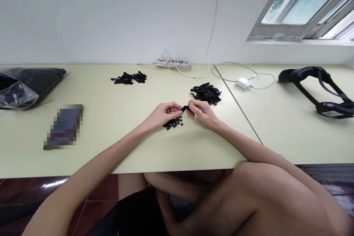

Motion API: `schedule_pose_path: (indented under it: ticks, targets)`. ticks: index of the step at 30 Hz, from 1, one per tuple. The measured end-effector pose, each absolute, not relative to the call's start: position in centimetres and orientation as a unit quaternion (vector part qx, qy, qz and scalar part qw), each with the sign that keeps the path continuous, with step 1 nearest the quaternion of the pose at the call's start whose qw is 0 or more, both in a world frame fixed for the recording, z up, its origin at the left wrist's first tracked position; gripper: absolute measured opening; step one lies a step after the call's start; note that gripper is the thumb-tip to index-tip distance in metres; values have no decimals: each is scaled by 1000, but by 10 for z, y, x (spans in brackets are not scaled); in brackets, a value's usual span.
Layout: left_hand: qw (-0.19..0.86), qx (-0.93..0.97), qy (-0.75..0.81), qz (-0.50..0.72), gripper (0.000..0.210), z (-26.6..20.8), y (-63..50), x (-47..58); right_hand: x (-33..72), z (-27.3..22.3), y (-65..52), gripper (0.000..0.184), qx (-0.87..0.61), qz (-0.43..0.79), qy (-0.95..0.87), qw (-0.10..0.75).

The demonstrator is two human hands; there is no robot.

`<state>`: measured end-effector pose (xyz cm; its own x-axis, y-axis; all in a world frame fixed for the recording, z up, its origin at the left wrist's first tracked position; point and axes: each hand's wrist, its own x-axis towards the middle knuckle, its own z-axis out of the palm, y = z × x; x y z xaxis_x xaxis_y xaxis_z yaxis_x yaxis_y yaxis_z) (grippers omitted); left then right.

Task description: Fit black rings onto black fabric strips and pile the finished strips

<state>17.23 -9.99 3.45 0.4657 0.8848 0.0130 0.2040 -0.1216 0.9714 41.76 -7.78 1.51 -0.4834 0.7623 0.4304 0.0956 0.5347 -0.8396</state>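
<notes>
Near the middle of the frame, a small black strip (185, 108), which looks like fabric, is bent upward between the person's two hands, above the pale yellow-green table (210, 151). The left hand (167, 113) pinches the strip's left end between thumb and forefinger, with its other fingers loosely curled; the right hand (204, 113) pinches the right end, thumb against fingertips. Just below the left hand lies a loose cluster of small black rings (174, 123), partly hidden by that hand; whether any ring is on the strip cannot be made out. Beyond the right hand, right of centre, is a heap of loose black strips (208, 94), and a second, flatter black pile (129, 77) lies in the upper left-centre. Judging by its fold and matt look, the held strip should be very light, limp and not slippery, hard to damage but quick to twist, so it is best taken close to each end with thumb and forefinger, leaving the middle free. The rings look thin and light, probably stiffer than the strip, and apt to skid if pushed; the rim seems the place to grip one. A clear plastic bag with black contents (49, 83) sits at the far left, and a black headset (333, 110) at the far right.
</notes>
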Motion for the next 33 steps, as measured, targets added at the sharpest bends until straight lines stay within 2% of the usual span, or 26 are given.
schedule_pose_path:
  ticks: [6,14,17,25,33]
  targets:
    - [495,684,411,345,38,37,-100,173,419,13,-76,43,-294,362,-773,429]
    - [497,678,419,343,39,41,-103,175,416,10,-77,21,-332,159,-799,476]
    - [493,681,418,344,39,40,-105,176,414,13,-80,18,-289,65,-825,481]
    - [475,686,421,355,38,41,-105,176,412,11,-82,16,-262,-51,-840,472]
    - [452,706,411,358,35,44,-107,176,411,13,-85,17,-284,5,-856,432]
